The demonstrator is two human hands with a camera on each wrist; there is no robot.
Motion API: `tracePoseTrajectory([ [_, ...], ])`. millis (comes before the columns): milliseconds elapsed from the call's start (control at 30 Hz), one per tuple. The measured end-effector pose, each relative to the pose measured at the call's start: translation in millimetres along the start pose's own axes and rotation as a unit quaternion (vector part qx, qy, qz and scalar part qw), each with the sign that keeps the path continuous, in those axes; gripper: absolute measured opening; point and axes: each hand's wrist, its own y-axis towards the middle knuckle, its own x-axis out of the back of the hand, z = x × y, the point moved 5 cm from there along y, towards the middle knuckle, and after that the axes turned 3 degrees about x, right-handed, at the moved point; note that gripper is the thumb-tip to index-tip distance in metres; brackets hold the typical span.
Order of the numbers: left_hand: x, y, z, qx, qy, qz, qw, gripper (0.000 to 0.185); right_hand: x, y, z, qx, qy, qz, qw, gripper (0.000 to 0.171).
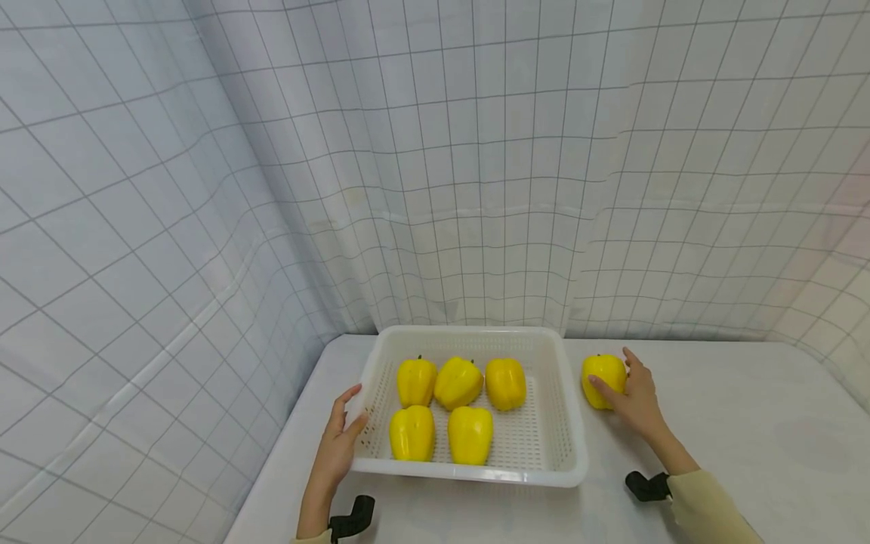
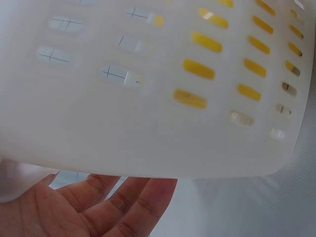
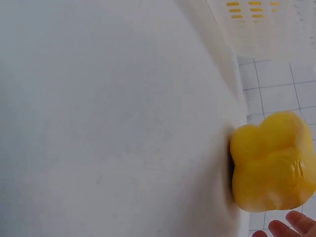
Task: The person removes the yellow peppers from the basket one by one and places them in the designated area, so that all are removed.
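A white perforated plastic basket (image 1: 469,474) holds several yellow bell peppers: three along the back, including this bell pepper (image 1: 506,384), and two in front. My left hand (image 1: 336,446) holds the basket's left rim, with the thumb lapping over the edge; in the left wrist view its fingers pass behind the rim. To the right of the basket, another yellow bell pepper (image 1: 604,375) stands on the table. Around its right side my right hand (image 1: 639,400) is spread, thumb in front and a finger behind. The right wrist view shows fingertips (image 3: 296,221) just beside this pepper (image 3: 271,163).
The white table (image 1: 734,423) extends right of the loose pepper. A white checked curtain (image 1: 476,189) hangs behind the table and along the left side. Black wrist mounts (image 1: 353,517) are on both forearms.
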Motion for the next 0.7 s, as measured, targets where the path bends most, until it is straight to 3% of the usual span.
tracePoseTrajectory([
  [200, -0.4, 1.2, 2.2, 0.003, -0.001, -0.001, 1.0000, 0.050, 10, 0, 16, 0.041, 0.016, -0.087, 0.995, 0.068],
  [433, -0.9, 1.5, 1.6, 0.002, -0.002, -0.001, 1.0000, 0.050, 22, -4, 35, 0.099, 0.041, -0.211, 0.972, 0.032],
  [700, -0.5, -0.2, -0.6, 0.001, -0.001, -0.002, 1.0000, 0.050, 30, -5, 64, 0.164, 0.084, -0.258, 0.948, 0.017],
])
